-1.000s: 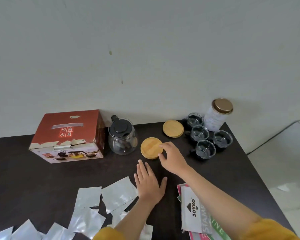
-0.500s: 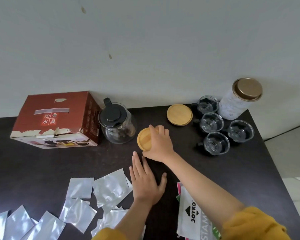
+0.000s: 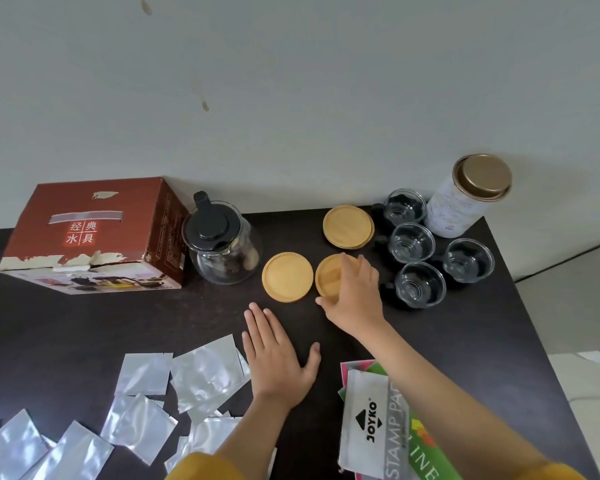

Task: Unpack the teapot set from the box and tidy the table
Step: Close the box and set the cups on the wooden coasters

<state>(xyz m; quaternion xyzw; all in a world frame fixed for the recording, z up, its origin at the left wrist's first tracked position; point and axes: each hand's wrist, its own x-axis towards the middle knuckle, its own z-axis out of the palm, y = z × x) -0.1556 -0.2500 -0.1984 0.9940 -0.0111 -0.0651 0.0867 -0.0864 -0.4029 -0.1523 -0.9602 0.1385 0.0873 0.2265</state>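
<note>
A red cardboard box (image 3: 94, 233) stands at the back left of the dark table (image 3: 84, 323). Beside it is the glass teapot (image 3: 222, 247) with a black lid. My right hand (image 3: 355, 296) grips a round wooden coaster (image 3: 329, 277) by its edge, just right of another coaster (image 3: 284, 277) lying flat. Further coasters (image 3: 348, 226) sit stacked behind. Several small glass cups (image 3: 420, 284) cluster to the right. My left hand (image 3: 278, 358) rests flat on the table, fingers spread, holding nothing.
A white tin with a gold lid (image 3: 465, 199) stands at the back right corner. Several silver foil sachets (image 3: 201, 375) lie scattered at the front left. A stamp pad packet (image 3: 371, 420) and coloured papers lie under my right forearm. The table's right edge (image 3: 534, 327) is close.
My right hand has lifted a coaster off the one near the teapot and moved it right, so two coasters now show side by side. My left hand stayed flat.
</note>
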